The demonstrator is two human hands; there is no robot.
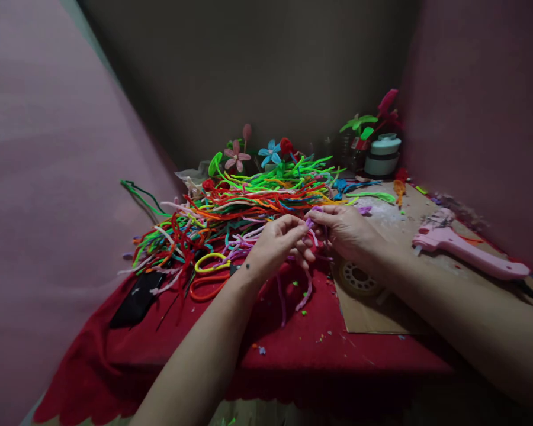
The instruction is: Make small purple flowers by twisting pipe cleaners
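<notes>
Both hands meet over the middle of the table, pinching a purple pipe cleaner (pixel 310 223) between them. My left hand (pixel 281 239) holds it from the left, thumb and index finger pressed together, the other fingers curled below. From the right, my right hand (pixel 344 229) grips its upper part with thumb and forefinger. Parts of the pipe cleaner are hidden by the fingers. Behind and left of the hands lies a big heap of coloured pipe cleaners (pixel 257 198). Scissors with yellow and red handles (pixel 211 284) rest by my left wrist, their blades hidden.
A pink glue gun (pixel 466 244) lies at the right on a cardboard sheet (pixel 382 322), with a tape roll (pixel 357 278) under my right forearm. Pipe-cleaner flowers (pixel 270 152) and a pale lidded jar (pixel 382 157) stand behind. A black phone-like object (pixel 133 302) lies left on the red cloth (pixel 302 355).
</notes>
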